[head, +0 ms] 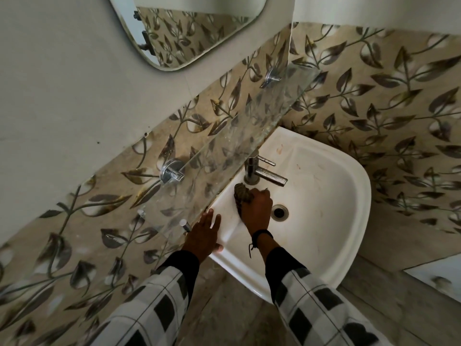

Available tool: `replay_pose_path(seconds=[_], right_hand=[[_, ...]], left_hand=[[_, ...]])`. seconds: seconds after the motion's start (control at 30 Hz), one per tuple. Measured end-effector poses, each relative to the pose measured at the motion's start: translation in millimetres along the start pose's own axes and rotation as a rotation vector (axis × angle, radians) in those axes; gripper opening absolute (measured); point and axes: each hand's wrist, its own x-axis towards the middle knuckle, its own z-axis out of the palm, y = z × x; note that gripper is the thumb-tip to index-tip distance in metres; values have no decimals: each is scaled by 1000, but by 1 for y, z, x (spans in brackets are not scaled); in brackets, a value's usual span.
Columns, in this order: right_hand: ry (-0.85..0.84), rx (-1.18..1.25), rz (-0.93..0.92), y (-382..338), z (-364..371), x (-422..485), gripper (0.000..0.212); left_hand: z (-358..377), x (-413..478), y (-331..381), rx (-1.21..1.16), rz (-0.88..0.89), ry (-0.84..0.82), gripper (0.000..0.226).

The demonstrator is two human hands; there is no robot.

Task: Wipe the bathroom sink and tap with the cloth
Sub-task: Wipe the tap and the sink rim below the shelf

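Observation:
A white corner sink (331,196) hangs on the tiled wall, with a round metal drain (280,213) in its bowl. A chrome tap (264,172) stands on its back rim, spout pointing over the bowl. My right hand (257,211) grips a dark bunched cloth (243,193) and presses it on the bowl's left inner side, just below the tap. My left hand (203,236) rests flat with straight fingers on the sink's left rim.
A glass shelf (237,136) on chrome brackets (172,171) juts out over the sink's back edge and partly covers the tap's base. A mirror (189,28) hangs above. Leaf-patterned tiles cover both walls. Floor lies below the sink.

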Motion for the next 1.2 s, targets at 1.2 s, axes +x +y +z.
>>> replay_pose_path(seconds=[1.2], right_hand=[[-415,-390,-375,16,21,19,67]], left_hand=[[-2,1,0,6,7,-7,93]])
